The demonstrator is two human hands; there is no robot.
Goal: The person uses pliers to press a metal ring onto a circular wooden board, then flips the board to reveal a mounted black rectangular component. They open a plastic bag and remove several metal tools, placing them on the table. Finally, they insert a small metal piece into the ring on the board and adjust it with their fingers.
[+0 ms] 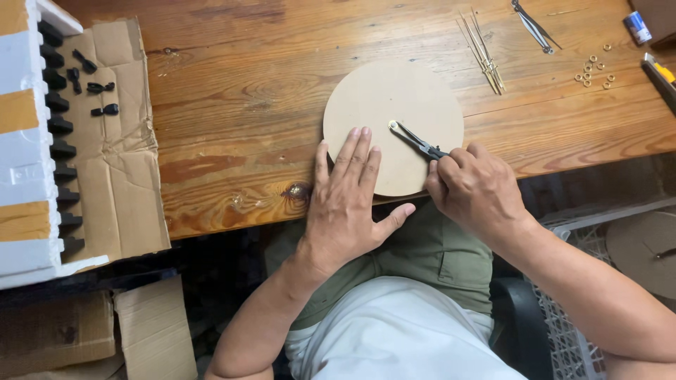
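From the head camera, a round tan disc (394,112) lies flat on a wooden table (239,91), its near edge hanging just past the table's front edge. The left hand (348,204) rests palm down on the lower left part of the disc, its fingers straight and close together, the thumb spread out to the side below the disc's rim. The right hand (475,190) is closed around the handles of a pair of dark pliers (417,141), fingers curled tight on them; the pliers' tip sits at a small brass fitting (392,124) in the centre of the disc. Farther back on the table lie a bundle of thin brass rods (482,51), a second pair of pliers (534,27), and a scatter of small brass nuts (593,70). At the left, flattened cardboard (113,176) carries a few small black plastic parts (95,84), beside a white foam block (24,141) with a row of black parts along its edge. A white plastic crate (563,331) stands at the lower right.
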